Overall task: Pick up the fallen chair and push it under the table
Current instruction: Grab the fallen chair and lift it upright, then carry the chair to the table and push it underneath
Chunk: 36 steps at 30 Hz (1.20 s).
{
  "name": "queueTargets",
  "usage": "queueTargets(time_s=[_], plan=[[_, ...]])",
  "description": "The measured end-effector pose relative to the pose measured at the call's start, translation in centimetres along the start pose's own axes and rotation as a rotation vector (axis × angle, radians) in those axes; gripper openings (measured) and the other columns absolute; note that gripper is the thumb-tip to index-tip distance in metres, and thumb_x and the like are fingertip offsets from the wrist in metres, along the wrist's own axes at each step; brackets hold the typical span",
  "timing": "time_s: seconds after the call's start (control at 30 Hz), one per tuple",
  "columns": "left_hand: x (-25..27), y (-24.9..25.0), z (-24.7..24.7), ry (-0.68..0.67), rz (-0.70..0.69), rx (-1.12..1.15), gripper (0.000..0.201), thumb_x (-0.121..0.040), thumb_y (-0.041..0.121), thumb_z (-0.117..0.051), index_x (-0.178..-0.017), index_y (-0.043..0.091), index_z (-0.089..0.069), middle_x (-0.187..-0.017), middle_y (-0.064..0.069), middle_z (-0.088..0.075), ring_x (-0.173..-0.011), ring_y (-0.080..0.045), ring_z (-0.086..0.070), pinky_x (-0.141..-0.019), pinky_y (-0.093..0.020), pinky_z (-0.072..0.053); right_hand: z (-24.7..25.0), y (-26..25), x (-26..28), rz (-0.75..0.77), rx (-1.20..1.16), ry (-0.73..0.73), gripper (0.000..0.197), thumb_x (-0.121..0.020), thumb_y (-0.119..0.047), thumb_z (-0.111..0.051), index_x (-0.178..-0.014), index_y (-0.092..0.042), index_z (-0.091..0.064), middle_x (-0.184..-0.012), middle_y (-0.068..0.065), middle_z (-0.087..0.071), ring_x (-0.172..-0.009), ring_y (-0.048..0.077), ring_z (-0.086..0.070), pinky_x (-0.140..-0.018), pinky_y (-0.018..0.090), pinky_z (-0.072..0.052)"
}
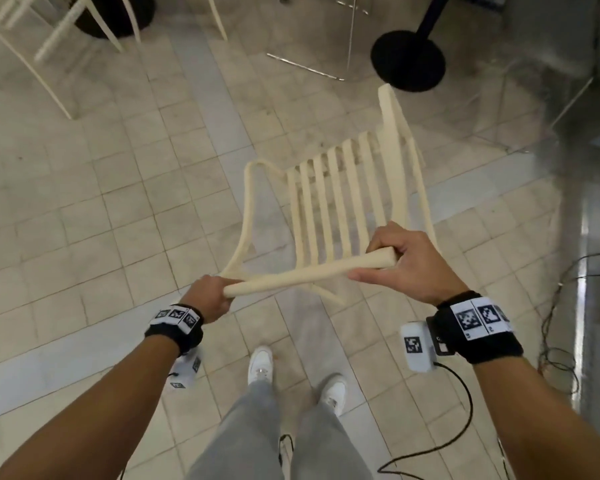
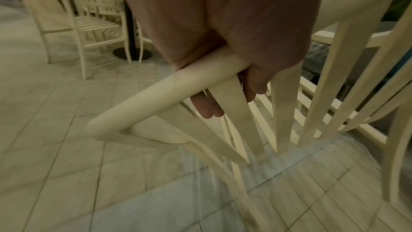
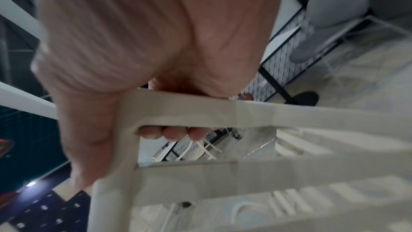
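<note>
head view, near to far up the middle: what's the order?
White shoes → top rail of the chair, gripped by left hand and right hand → slatted seat → black round base.

One cream chair held up, seven back slats countable. Two hands: left hand, right hand. Two wristbands. Two white shoes. One black round table base. More chairs far left, count unclear.

no readable text anywhere
</note>
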<state>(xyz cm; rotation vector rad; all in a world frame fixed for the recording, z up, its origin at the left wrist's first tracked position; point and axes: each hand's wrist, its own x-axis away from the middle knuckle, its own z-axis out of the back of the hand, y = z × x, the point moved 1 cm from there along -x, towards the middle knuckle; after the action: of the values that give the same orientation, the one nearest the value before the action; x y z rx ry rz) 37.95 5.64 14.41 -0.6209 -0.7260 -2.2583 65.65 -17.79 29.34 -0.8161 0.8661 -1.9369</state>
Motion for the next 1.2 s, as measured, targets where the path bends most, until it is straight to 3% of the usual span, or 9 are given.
queueTargets(time_s=[0.13,0.3,0.4,0.5,0.6,0.73,0.93,1.13,1.2], plan=[[-1.0,2.9,1.8,0.048,-0.111,-0.105,0.033,-0.083,0.033,-0.059,-0.114,0.043,-0.067,-0.09,-0.005,-0.077,-0.082,-0.03,-0.07,-0.073,-0.039,-0.057,2.6,1.5,4.4,-0.033,0.035,0.105,0.026,-0.073,-0.038,-0.088,-0.085,-0.023,-0.07,-0.084,-0.002,-0.067,-0.081,0.018,-0.063,-0.075,0.026,-0.049],[-2.5,9.4,3.1,0.124,-0.3,-0.258,0.038,-0.079,0.067,-0.052,-0.101,0.042,-0.07,-0.076,0.001,-0.074,-0.069,-0.025,-0.068,-0.062,-0.033,-0.054,6.4,6.2,10.9,-0.116,0.213,0.234,0.026,-0.079,-0.042,-0.079,-0.096,-0.022,-0.073,-0.089,-0.007,-0.072,-0.084,0.013,-0.067,-0.079,0.019,-0.047],[-2.7,14.7,2.8,0.165,-0.386,-0.397,0.039,-0.08,0.067,-0.05,-0.095,0.037,-0.07,-0.069,0.003,-0.067,-0.062,-0.022,-0.061,-0.058,-0.031,-0.049,7.8,9.7,15.1,-0.187,0.289,0.332,0.035,-0.079,-0.043,-0.074,-0.099,-0.015,-0.072,-0.087,-0.002,-0.072,-0.079,0.011,-0.063,-0.074,0.008,-0.041],[-2.0,19.5,1.9,0.185,-0.444,-0.537,0.031,-0.083,0.057,-0.053,-0.093,0.034,-0.07,-0.064,0.004,-0.056,-0.061,-0.024,-0.059,-0.058,-0.03,-0.043,8.4,12.9,18.5,-0.286,0.355,0.368,0.035,-0.08,-0.035,-0.078,-0.103,-0.01,-0.073,-0.09,0.002,-0.073,-0.08,0.018,-0.065,-0.075,0.009,-0.04],[-1.7,22.6,0.6,0.182,-0.438,-0.614,0.029,-0.082,0.055,-0.052,-0.09,0.033,-0.069,-0.062,0.005,-0.053,-0.058,-0.024,-0.053,-0.059,-0.032,-0.041,8.5,15.6,20.8,-0.371,0.39,0.39,0.033,-0.082,-0.028,-0.08,-0.108,-0.008,-0.073,-0.095,0.008,-0.075,-0.083,0.025,-0.066,-0.078,0.025,-0.042],[-1.5,25.2,-0.8,0.194,-0.441,-0.675,0.032,-0.084,0.056,-0.051,-0.087,0.029,-0.067,-0.054,0.007,-0.035,-0.056,-0.025,-0.049,-0.059,-0.032,-0.039,8.6,18.9,22.3,-0.46,0.354,0.398,0.035,-0.083,-0.026,-0.08,-0.111,-0.007,-0.072,-0.099,0.013,-0.076,-0.088,0.031,-0.067,-0.081,0.033,-0.046],[-2.4,27.2,-1.7,0.2,-0.416,-0.733,0.037,-0.085,0.058,-0.049,-0.087,0.027,-0.067,-0.054,0.007,-0.04,-0.057,-0.024,-0.052,-0.058,-0.032,-0.04,8.7,22.1,22.0,-0.523,0.238,0.414,0.037,-0.084,-0.027,-0.079,-0.114,-0.008,-0.071,-0.103,0.015,-0.074,-0.092,0.031,-0.066,-0.085,0.037,-0.051],[-4.4,26.9,-2.7,0.207,-0.347,-0.711,0.045,-0.082,0.066,-0.047,-0.081,0.026,-0.067,-0.057,0.005,-0.05,-0.059,-0.022,-0.06,-0.06,-0.031,-0.045,8.3,23.0,19.6,-0.646,0.225,0.346,0.028,-0.087,-0.027,-0.076,-0.108,-0.01,-0.07,-0.097,0.01,-0.07,-0.089,0.029,-0.066,-0.069,0.026,-0.042],[-5.1,26.5,-2.9,0.207,-0.311,-0.691,0.045,-0.082,0.067,-0.047,-0.081,0.027,-0.068,-0.059,0.005,-0.054,-0.059,-0.021,-0.061,-0.062,-0.031,-0.048,7.1,22.3,18.2,-0.661,0.305,0.327,0.03,-0.088,-0.031,-0.074,-0.108,-0.01,-0.066,-0.1,0.01,-0.066,-0.096,0.032,-0.065,-0.076,0.032,-0.047]])
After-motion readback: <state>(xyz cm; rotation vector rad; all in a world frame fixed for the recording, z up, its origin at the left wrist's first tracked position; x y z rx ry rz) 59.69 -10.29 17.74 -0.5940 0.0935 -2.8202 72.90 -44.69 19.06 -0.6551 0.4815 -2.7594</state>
